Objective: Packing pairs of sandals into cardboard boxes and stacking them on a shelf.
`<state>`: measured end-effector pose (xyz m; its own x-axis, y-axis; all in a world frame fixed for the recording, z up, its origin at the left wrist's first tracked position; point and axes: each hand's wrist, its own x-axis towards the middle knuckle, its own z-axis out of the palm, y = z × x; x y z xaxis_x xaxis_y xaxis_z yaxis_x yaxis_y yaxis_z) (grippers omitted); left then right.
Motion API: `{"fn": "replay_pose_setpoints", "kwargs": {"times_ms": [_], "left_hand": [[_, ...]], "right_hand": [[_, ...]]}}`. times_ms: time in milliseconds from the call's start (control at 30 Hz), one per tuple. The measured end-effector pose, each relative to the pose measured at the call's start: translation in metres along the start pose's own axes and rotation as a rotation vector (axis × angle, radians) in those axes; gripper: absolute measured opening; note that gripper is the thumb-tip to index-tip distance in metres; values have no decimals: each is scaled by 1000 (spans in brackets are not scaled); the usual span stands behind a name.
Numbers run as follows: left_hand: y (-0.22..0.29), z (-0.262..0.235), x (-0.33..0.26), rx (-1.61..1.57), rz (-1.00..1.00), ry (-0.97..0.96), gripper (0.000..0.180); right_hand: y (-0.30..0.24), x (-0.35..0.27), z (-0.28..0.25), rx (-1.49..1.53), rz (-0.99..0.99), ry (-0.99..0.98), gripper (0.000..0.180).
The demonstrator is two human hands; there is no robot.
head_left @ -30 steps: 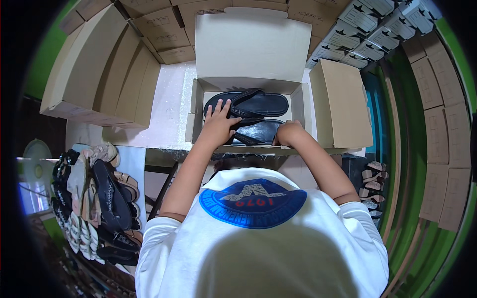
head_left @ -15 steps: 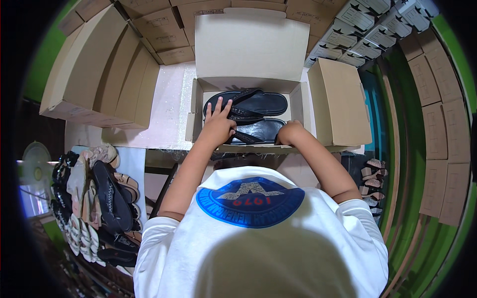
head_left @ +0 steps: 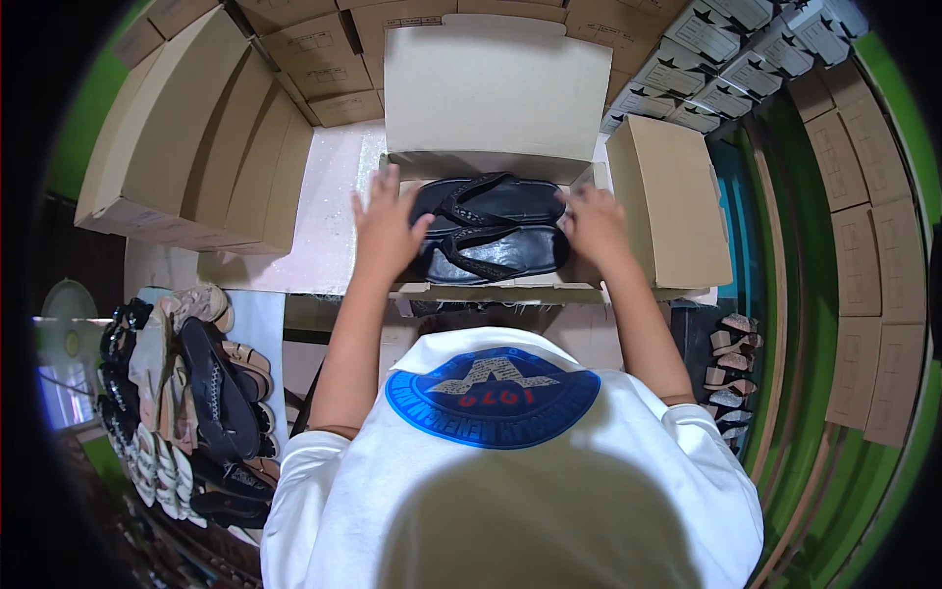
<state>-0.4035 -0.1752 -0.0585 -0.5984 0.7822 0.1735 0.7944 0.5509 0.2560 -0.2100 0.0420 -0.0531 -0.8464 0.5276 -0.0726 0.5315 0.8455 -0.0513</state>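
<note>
A pair of black flip-flops lies side by side in a cardboard shoebox [head_left: 579, 280] whose lid [head_left: 496, 83] stands raised at the back. The far flip-flop [head_left: 535, 199] and the near flip-flop [head_left: 540, 250] both have dark textured straps. My left hand [head_left: 390, 221] is at the box's left end, fingers spread, beside the left ends of the flip-flops. Over the right end of the box is my right hand [head_left: 596, 224], its fingers apart and slightly blurred near the other ends of the flip-flops. Neither hand grips anything.
Closed cardboard boxes [head_left: 167, 137] stand on the table's left, another box [head_left: 667, 211] at right. Stacked boxes [head_left: 319, 59] line the back, with white boxes [head_left: 706, 34] at upper right. Many sandals [head_left: 221, 393] lie at lower left; several shoes [head_left: 731, 358] sit at right.
My left hand has moved left off the flip-flops to the box's end. My right hand has come up from the near right corner and opened. The flip-flops now lie straighter, side by side.
</note>
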Motion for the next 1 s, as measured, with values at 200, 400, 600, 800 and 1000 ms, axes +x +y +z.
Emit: {"fn": "replay_pose_setpoints", "kwargs": {"times_ms": [200,400,600,800,1000], "left_hand": [[-53,14,-16,-488,-309,-149,73],[-44,18,-27,-631,-124,-101,82],[-4,17,-18,105,-141,-268,85],[4,21,-19,442,-159,-262,88],[-21,1,-16,-207,-115,-383,89]], "right_hand": [[29,-17,18,696,314,252,60],[38,-42,44,721,64,151,59],[23,-44,36,367,114,100,57],[12,-45,31,212,258,82,53],[26,-53,33,333,181,-9,69]]}}
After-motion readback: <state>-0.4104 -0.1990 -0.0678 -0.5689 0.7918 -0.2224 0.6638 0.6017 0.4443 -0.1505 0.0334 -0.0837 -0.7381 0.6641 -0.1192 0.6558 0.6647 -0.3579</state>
